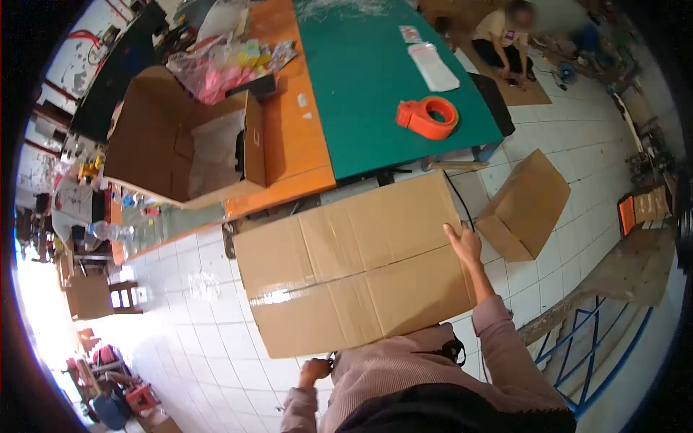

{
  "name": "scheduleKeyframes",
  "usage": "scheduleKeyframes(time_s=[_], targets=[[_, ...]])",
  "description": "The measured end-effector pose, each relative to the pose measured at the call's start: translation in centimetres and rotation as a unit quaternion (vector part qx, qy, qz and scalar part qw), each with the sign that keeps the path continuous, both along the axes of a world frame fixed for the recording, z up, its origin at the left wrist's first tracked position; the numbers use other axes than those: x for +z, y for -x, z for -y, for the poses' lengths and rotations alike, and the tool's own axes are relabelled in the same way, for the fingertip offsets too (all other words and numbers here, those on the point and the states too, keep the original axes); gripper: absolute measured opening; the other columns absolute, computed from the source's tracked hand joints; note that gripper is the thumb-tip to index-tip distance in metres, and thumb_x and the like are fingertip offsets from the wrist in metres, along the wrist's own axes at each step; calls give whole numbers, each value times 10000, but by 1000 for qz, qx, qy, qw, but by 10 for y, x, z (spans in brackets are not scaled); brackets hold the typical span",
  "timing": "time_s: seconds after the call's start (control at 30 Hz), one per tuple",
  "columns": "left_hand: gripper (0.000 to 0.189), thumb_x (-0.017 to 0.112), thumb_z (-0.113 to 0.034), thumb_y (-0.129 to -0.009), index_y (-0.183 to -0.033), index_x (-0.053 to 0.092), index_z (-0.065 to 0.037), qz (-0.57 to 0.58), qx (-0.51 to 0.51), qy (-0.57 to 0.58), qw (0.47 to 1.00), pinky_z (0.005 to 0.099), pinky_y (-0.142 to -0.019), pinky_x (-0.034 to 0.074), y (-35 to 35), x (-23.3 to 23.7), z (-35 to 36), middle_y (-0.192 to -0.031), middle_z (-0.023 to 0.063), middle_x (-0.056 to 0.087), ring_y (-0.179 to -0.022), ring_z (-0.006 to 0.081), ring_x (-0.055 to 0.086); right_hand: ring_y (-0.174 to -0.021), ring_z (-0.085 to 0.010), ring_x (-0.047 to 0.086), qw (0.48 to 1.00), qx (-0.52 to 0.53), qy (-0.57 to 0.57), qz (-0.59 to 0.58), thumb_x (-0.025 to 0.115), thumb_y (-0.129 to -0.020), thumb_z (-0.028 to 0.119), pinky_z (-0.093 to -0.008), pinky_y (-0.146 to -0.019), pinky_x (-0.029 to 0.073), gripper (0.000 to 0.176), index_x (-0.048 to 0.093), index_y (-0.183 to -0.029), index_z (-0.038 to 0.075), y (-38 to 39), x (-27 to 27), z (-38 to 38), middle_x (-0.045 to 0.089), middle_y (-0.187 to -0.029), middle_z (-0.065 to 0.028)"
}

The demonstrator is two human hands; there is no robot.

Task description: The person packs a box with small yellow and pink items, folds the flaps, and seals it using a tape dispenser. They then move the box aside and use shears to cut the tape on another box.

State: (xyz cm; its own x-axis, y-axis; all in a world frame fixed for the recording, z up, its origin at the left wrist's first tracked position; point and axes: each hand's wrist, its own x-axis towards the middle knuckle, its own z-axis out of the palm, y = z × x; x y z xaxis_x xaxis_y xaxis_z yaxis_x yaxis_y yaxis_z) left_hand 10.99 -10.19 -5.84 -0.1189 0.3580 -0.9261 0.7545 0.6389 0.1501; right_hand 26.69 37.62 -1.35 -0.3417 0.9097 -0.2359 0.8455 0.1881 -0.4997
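Note:
A large flat-topped cardboard box (346,252), with a strip of clear shiny tape at the left end of its middle seam, lies in front of my body. My right hand (468,245) grips its right edge, thumb over the top and fingers down the side. Low by my waist, below the box's near edge, my left hand (315,370) is closed; a small dark bit shows at its fingers, too small to name. On the green table mat (361,108) beyond the box rests an orange tape dispenser (413,119).
An open cardboard box (148,141) and pink and clear plastic bags (216,76) sit on the orange tabletop (317,144). Another closed carton (523,206) stands on the tiled floor at right. A person (505,40) sits low at the back right. Blue railing (592,361) is near right.

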Motion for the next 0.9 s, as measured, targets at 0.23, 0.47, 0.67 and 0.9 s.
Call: scheduleKeyframes(time_s=[0.23,0.47,0.67,0.9], targets=[[138,605,-282,-771,-791,629,-148,-143,34,-142,979,375,-667,466,18,281,-88,-734,56,643,-701,235,612,-763,-253,589,980,64,152,-114,537,-882,236,-342,-713,481,256,555,-1005,13,-11,65,102,579,-870,-157],[293,568,-137,-718,-1010,587,-109,-42,-118,-590,798,264,-657,519,-55,212,-235,-845,46,550,-997,270,525,-909,-186,565,566,-2,610,-554,454,-904,140,-306,-833,447,399,390,-1253,-42,-18,100,138,573,-975,-113],[280,595,-199,-697,-961,599,-106,78,-179,-660,726,283,-578,539,-104,144,-280,-901,49,533,-1052,269,491,-1009,-194,530,550,-139,624,-537,442,-897,152,-308,-865,440,469,331,-1320,-18,-95,93,84,515,-1128,-130],[336,580,-196,-768,-1091,531,-117,74,-128,-694,705,299,-533,542,-139,131,-322,-922,65,534,-976,276,524,-1011,-208,531,518,-169,537,-643,503,-838,175,-350,-882,439,633,211,-1379,21,-131,97,76,526,-1073,-130]])
